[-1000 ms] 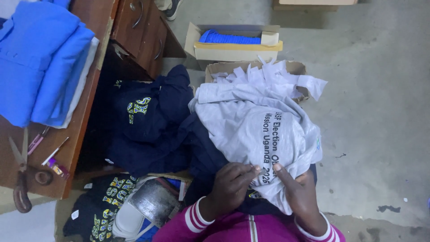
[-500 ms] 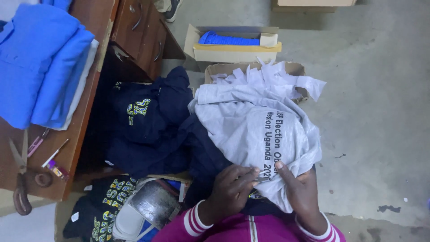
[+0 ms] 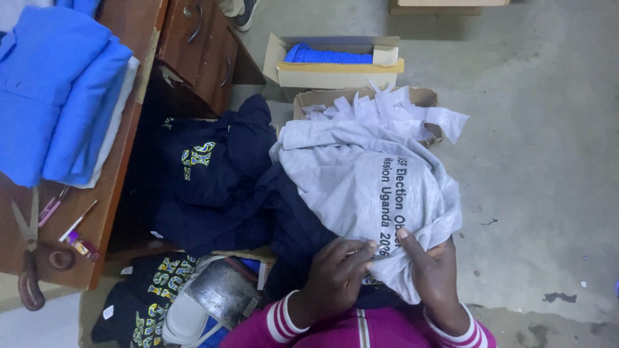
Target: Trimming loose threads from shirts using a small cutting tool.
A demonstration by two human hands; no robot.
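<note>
We see a grey shirt (image 3: 361, 187) with dark print bunched on the lap, over a heap of navy clothes (image 3: 219, 187), in front of the person. Left hand (image 3: 335, 277) lies on the shirt's near edge, fingers curled and pressing into the cloth, thumb side toward the print. Right hand (image 3: 429, 274) grips the shirt's lower right fold, fingers closed around bunched fabric, index tip up on the printed area. Both wrists show pink sleeves (image 3: 284, 319) with white stripes. Behind the shirt sits an open carton (image 3: 425, 98) of white paper strips (image 3: 380, 106), the shirt's far edge touching them. Further back, another cardboard box (image 3: 335, 71) holds blue fabric (image 3: 329, 55). Navy clothes with yellow-green lettering spill left toward a wooden desk (image 3: 103, 219), its drawers (image 3: 200, 45) facing the heap. On the desk: folded blue garments (image 3: 58, 90), scissors (image 3: 29, 258) with brown handles near the close edge, a pen (image 3: 77, 220) just beside them. Near bottom left, a white and grey shoe (image 3: 206, 306) lies on more printed navy cloth. Grey concrete floor (image 3: 535, 193) to the right. A shoe tip (image 3: 244, 16) shows at the top edge.
</note>
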